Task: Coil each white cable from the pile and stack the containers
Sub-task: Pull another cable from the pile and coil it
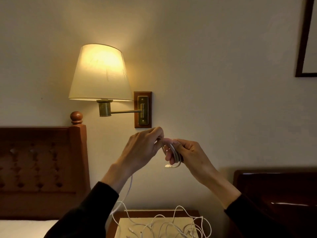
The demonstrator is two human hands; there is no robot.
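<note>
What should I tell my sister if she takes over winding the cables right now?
Left hand: pinches the thin white cable feeding in.
Right hand: grips the small white coil of cable, its plug end dangling.
Loose tail drops to the tangled pile of white cables on the wooden nightstand.
Done: one coil partly wound.
Left: finish it, coil the pile. No containers in view.

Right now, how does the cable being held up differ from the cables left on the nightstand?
The held cable is wound into a tight coil, gripped by the right hand and pinched by the left hand; the cable pile lies in loose, tangled loops. The held cable is raised in front of the wall; the pile rests on the nightstand, touched by neither hand. Both are thin and white, with small plug ends.
</note>
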